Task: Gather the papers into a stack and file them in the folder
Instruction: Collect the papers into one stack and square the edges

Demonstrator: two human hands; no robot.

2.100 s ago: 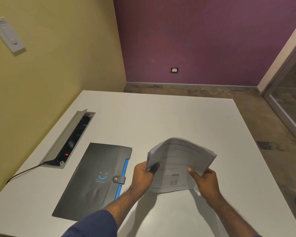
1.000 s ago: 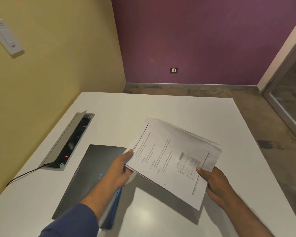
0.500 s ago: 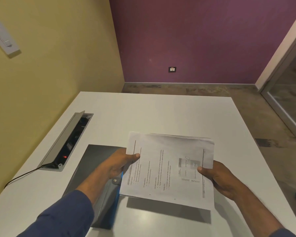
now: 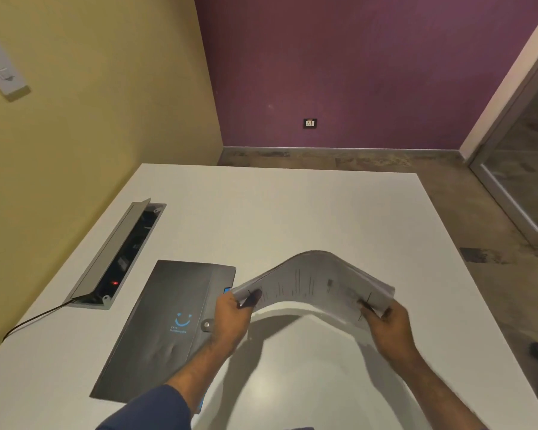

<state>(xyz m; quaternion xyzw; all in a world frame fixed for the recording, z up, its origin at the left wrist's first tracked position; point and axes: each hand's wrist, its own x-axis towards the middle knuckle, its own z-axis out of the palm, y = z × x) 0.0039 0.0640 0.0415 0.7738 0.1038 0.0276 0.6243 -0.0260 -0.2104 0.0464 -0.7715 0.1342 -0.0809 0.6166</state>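
A white counter (image 4: 292, 212) seen from above, set against a yellow wall. Near its left edge an open cable box (image 4: 118, 259) is sunk into the top. Just right of that a dark folder (image 4: 165, 324) lies flat and closed, its snap tab on the right side.

Next, the left hand (image 4: 233, 318) is closed in a pinch on the left end of the papers (image 4: 314, 282), thumb on top. The stack is held in the air above the counter's near middle, bowed upward into an arch. The right hand (image 4: 389, 324) pinches the right end the same way.

The papers look light and floppy: they bend easily and loose sheets could slide or fan apart. Holding both short ends, as here, seems best; squaring the edges on the counter would likely stiffen the stack for filing.
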